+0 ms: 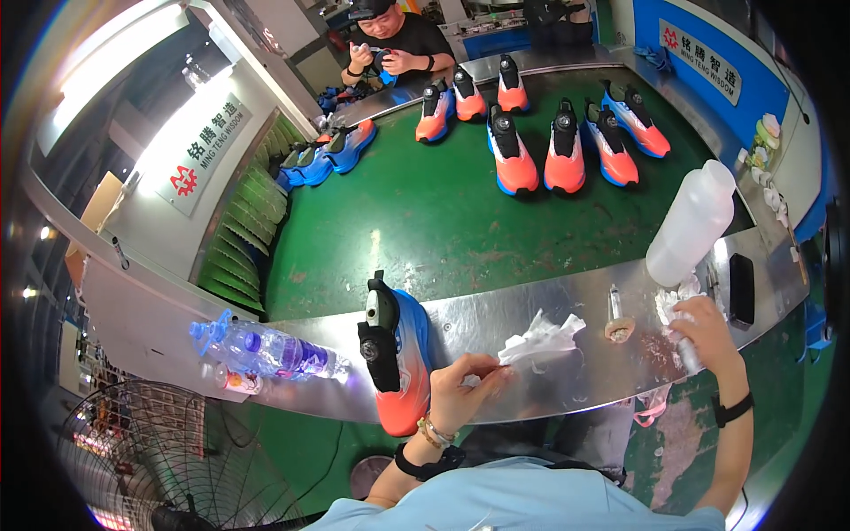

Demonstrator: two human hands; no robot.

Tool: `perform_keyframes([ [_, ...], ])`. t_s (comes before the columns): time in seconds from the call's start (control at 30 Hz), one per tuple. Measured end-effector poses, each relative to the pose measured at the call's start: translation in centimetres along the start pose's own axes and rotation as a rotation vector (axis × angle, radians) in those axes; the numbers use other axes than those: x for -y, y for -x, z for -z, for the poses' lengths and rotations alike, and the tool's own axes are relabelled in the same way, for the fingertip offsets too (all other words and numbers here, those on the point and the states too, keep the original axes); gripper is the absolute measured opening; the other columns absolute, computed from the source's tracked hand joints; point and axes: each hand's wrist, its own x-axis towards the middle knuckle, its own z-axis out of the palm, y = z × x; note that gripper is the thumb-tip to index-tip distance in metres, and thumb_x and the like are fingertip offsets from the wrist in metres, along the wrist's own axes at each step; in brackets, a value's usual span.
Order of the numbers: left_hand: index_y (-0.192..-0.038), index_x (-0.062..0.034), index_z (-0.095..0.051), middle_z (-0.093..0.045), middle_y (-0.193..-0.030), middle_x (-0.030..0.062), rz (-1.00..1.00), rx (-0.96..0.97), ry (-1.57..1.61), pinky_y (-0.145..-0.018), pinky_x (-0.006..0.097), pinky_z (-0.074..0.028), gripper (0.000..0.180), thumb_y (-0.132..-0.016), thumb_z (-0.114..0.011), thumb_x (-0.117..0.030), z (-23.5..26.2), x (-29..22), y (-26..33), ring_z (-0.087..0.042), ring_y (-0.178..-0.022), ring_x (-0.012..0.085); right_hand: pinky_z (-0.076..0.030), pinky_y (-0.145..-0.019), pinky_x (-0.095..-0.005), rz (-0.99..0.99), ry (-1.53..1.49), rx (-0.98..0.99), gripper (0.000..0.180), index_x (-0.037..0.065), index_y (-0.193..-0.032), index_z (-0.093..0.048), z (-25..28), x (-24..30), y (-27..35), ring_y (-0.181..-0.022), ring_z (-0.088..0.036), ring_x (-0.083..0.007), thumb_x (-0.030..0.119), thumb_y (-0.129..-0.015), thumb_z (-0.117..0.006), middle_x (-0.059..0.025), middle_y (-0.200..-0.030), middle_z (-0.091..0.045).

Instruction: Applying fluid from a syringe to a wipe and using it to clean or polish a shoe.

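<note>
My left hand [467, 387] is closed in a pinch over the metal ledge, its fingertips at the near corner of a white tissue [542, 340]. I cannot make out what is between the fingers. Left of this hand is an orange, white and blue running shoe [409, 354] with a black dial tongue, toe toward me. My right hand [706, 332] curls at crumpled white tissue [675, 305]; a pale cylinder [688, 356] shows below its fingers. What it grips is partly hidden. A small syringe-like tube on a round base [619, 325] stands between the hands.
A white plastic bottle [693, 226] and a black case [742, 290] are at the right. Clear plastic bottles [274, 350] lie left of the shoe. Several shoes [567, 150] stand on the green table [372, 226]. A person [390, 49] works across it; a fan [168, 460] is lower left.
</note>
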Motion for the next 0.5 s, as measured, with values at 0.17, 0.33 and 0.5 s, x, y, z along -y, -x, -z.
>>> perform_keyframes([
  [0.17,-0.089,0.0029,-0.058,-0.068,-0.076,0.0109,-0.022,-0.012,0.018,-0.066,0.023,-0.054,0.020,-0.075,-0.072,0.006,-1.1,0.0,-0.4,-0.069,-0.074,0.0161,-0.042,-0.076,-0.0324,-0.328,-0.483,-0.661,0.014,0.005,-0.097,-0.047,-0.7,2.3,1.1,-0.086,-0.050,-0.0204,0.012,-0.087,-0.055,-0.0157,-0.101,-0.054],
  [0.33,-0.090,0.0032,-0.058,-0.068,-0.076,0.0116,-0.073,-0.010,0.056,-0.066,0.023,-0.054,0.021,-0.074,-0.073,0.005,-1.4,-0.5,0.3,-0.069,-0.075,0.0170,-0.046,-0.054,-0.0270,-0.371,-0.906,-0.894,0.019,0.007,-0.103,-0.035,-2.1,6.3,-0.9,-0.062,-0.056,-0.0197,0.023,-0.097,-0.045,-0.0216,-0.094,-0.058],
  [0.5,-0.084,-0.0028,-0.063,-0.068,-0.072,0.0067,-0.085,-0.029,-0.008,-0.056,0.021,-0.050,0.019,-0.072,-0.078,-0.006,-2.0,-0.8,0.6,-0.065,-0.062,0.0100,-0.052,-0.053,-0.0327,-0.390,-1.405,-0.964,0.023,0.010,-0.100,-0.034,-5.3,11.7,-4.0,-0.064,-0.059,-0.0230,0.030,-0.097,-0.045,-0.0212,-0.088,-0.059],
])
